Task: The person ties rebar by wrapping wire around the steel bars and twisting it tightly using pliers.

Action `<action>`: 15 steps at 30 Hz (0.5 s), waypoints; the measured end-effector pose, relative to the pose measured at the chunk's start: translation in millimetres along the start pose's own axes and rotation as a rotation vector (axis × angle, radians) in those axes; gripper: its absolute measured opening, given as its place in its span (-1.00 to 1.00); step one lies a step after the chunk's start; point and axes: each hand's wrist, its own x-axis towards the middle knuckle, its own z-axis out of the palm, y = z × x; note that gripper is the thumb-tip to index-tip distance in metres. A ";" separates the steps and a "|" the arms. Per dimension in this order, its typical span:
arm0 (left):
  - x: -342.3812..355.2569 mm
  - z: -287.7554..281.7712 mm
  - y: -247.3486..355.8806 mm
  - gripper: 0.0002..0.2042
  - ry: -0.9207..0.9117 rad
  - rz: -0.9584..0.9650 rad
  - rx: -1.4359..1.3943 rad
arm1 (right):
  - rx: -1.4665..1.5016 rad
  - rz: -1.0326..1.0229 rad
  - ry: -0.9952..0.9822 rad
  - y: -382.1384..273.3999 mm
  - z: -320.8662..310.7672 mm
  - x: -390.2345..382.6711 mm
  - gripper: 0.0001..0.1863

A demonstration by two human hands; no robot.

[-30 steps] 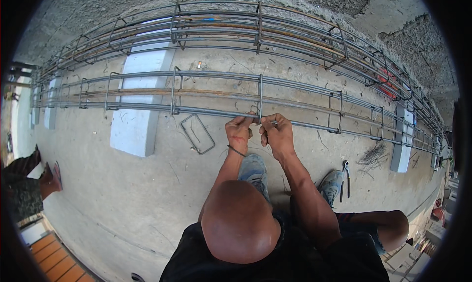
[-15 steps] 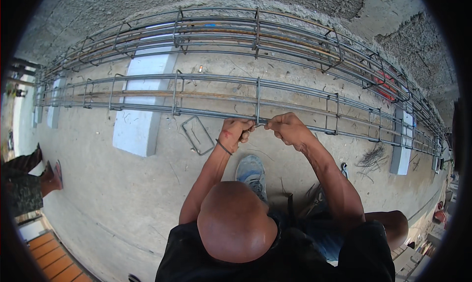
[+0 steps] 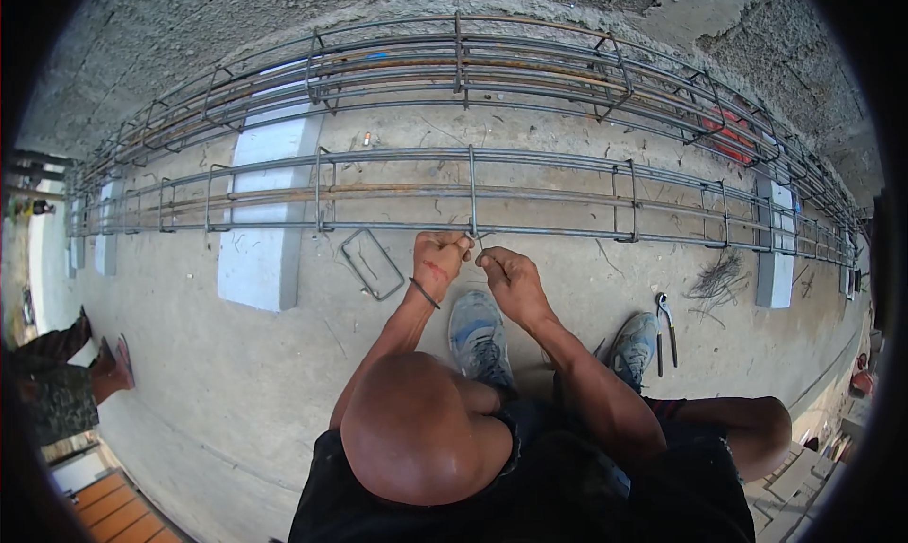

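Near the middle, my left hand (image 3: 440,257) is closed at the lower bar of the near rebar cage (image 3: 539,230), where an upright stirrup (image 3: 472,185) crosses it; what its fingertips hold is hidden. Just right of it and below the bar, my right hand (image 3: 507,276) pinches a thin dark tie wire (image 3: 482,244) running down from that joint. A loose rectangular stirrup (image 3: 349,251) lies on the concrete floor left of my hands. Black-handled nippers (image 3: 666,335) lie beside my right shoe (image 3: 633,349).
A second cage (image 3: 397,62) runs behind, along the rough wall (image 3: 189,46). Pale blocks (image 3: 255,278) (image 3: 774,288) lie beneath the cages. Wire offcuts (image 3: 714,288) lie at right, a red object (image 3: 728,130) behind. Another person's leg and sandalled foot (image 3: 112,373) show at far left.
Since half a second ago my right hand has come down and left, off the bar onto the wire. The nippers are in fuller view, and the cages appear shifted left in the picture.
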 end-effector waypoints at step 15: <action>-0.1 5.9 -30.4 -0.84 0.046 0.237 0.176 | -0.137 -0.148 -0.022 0.0 -5.3 -2.1 -0.88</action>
